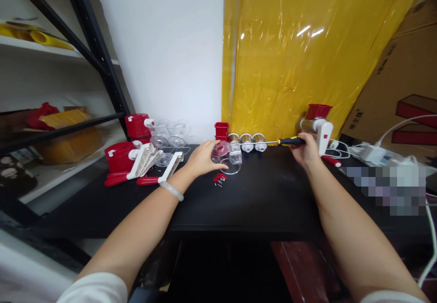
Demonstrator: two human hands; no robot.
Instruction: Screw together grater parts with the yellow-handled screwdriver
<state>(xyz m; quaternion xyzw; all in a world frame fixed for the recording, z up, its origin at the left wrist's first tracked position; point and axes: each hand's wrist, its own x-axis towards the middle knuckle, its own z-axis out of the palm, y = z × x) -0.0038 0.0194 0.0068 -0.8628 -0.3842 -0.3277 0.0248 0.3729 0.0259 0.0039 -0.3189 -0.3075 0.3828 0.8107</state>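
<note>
My left hand (205, 159) is wrapped round a clear plastic base (235, 155) with a round foot, lying on its side on the black table. A screwdriver (290, 141) with a black and yellow handle is gripped in my right hand (305, 150). Its long shaft points left, and the tip reaches the clear base; whether it sits in a screw I cannot tell. Just below the base lie small red pieces (220, 177) and some loose screws (220, 184). Behind the shaft stand several metal grater drums (246, 142) with white ends.
Red housings (119, 156), white cranks with red handles (167, 171) and clear bases (167, 141) sit at the left. A red hopper (221, 131) stands behind my left hand. At the right are an assembled grater (319, 116), a power strip (372, 152) and white cables.
</note>
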